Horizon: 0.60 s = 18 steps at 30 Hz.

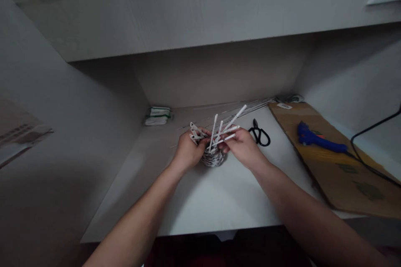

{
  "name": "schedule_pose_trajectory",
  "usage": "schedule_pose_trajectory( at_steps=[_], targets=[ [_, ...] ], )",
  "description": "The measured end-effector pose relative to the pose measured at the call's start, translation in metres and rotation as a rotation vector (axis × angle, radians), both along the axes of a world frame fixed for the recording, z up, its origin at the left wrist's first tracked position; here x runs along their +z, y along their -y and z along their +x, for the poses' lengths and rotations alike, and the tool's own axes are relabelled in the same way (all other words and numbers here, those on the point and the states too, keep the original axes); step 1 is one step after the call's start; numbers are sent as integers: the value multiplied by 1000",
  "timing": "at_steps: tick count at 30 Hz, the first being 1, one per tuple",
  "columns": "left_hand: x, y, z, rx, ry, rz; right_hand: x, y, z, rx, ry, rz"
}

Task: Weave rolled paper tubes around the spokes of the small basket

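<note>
A small round woven basket (213, 158), made of grey-and-white paper tubes, is between my two hands at the middle of the white desk. Several white paper tubes (214, 129) stick up and outward from its rim at different slants. My left hand (189, 147) is closed on the basket's left rim, its thumb pressed at the weave near the bases of the tubes. At the right rim, my right hand (242, 144) has its fingers pinched around the paper tubes. The fingertips of both hands are partly hidden by the tubes.
Black-handled scissors (260, 133) lie just right of my right hand. Farther right, a blue glue gun (319, 138) with a black cord rests on a cardboard sheet (313, 175). Long thin tubes (247, 110) lie behind. A white-and-green packet (157, 116) sits back left. A cabinet (200, 8) overhangs the desk.
</note>
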<state>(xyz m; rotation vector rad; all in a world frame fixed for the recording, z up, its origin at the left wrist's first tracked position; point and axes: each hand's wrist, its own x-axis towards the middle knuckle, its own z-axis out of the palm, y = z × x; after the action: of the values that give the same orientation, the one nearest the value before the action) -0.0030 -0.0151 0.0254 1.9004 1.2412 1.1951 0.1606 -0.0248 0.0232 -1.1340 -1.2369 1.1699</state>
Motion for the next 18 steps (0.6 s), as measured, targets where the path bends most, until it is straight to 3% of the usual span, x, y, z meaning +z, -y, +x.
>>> schedule_pose_trajectory(
  at_steps=[11,18],
  targets=[
    [5,9,-1,-105,-169,353,5,3,4,61,-58,93],
    [-5,5,3,-107,-50,413,7,4,5,44,-47,138]
  ],
)
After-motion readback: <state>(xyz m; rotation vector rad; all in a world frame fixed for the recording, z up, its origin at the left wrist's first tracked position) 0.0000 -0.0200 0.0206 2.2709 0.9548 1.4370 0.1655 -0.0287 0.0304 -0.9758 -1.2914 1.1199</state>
